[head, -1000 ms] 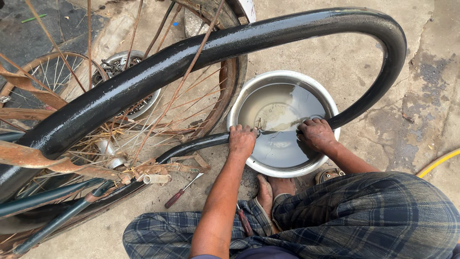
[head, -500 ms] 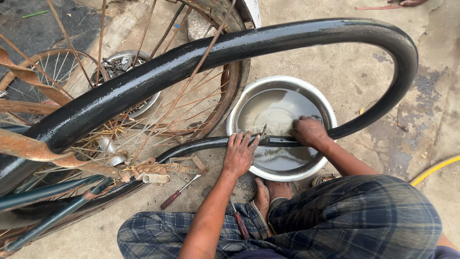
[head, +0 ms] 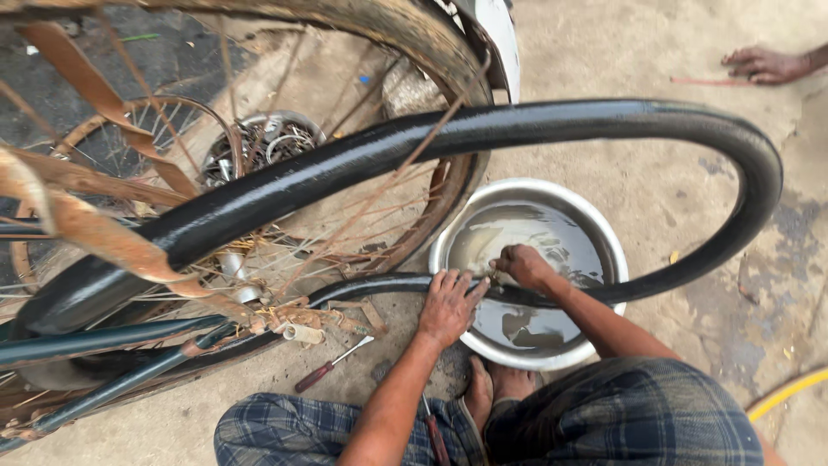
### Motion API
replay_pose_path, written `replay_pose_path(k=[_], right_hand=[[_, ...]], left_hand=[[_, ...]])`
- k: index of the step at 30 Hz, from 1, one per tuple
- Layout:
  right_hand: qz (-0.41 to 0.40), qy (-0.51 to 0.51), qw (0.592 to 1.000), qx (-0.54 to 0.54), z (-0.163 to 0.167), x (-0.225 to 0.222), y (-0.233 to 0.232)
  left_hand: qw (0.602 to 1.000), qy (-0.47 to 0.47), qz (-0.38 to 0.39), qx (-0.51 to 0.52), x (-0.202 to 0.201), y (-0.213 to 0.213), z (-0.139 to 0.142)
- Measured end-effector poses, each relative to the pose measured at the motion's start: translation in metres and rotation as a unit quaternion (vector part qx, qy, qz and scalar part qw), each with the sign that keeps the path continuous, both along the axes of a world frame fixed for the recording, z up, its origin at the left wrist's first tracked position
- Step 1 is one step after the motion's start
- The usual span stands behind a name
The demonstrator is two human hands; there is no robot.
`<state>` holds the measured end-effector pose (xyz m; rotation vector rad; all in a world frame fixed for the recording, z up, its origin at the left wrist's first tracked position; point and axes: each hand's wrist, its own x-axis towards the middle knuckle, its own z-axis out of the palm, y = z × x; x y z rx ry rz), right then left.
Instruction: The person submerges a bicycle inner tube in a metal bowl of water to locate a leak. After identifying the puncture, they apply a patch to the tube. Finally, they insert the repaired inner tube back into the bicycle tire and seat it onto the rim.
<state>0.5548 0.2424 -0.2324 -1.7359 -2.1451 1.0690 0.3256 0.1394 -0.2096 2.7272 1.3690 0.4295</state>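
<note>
Both hands have shifted leftward along the tube since the earlier frame, now meeting at the basin's near-left rim. The left hand (head: 448, 304) lies palm-down, fingers together, pressing the black inner tube (head: 483, 138) against the metal basin (head: 614, 259). The right hand (head: 522, 264) pinches the tube over the water. The tube loops wide to the right over open ground. A red-handled screwdriver (head: 332, 365) lies beside the rusty wheel (head: 431, 52).

Left hand (head: 448, 304) palm-down with fingers spread, right hand (head: 523, 264) curled just beside it, forearms extended.
</note>
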Motion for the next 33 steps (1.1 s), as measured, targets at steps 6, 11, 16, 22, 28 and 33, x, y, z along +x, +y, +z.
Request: replay_pose_path(k=[6, 11, 16, 22, 28, 33], right_hand=[[0.002, 0.107, 0.994, -0.032, -0.008, 0.004, -0.001], [-0.087, 0.114, 0.975, -0.171, 0.005, 0.002, -0.002], [-0.040, 0.110, 0.978, -0.175, 0.019, 0.000, 0.001], [-0.036, 0.061, 0.980, -0.185, 0.018, -0.002, 0.006], [0.146, 0.022, 0.989, 0.007, -0.011, 0.014, 0.005], [0.000, 0.082, 0.986, -0.147, -0.011, 0.017, -0.009]], left_hand=[[0.999, 0.030, 0.007, -0.014, 0.002, 0.003, 0.010], [1.000, 0.016, 0.009, -0.003, 0.000, 0.005, 0.012], [1.000, 0.009, 0.003, -0.019, -0.001, 0.006, 0.011], [1.000, -0.007, -0.001, -0.015, -0.002, 0.008, -0.002], [0.999, -0.013, 0.010, 0.048, 0.001, 0.006, -0.027], [0.999, 0.024, 0.019, -0.010, 0.004, -0.004, -0.024]])
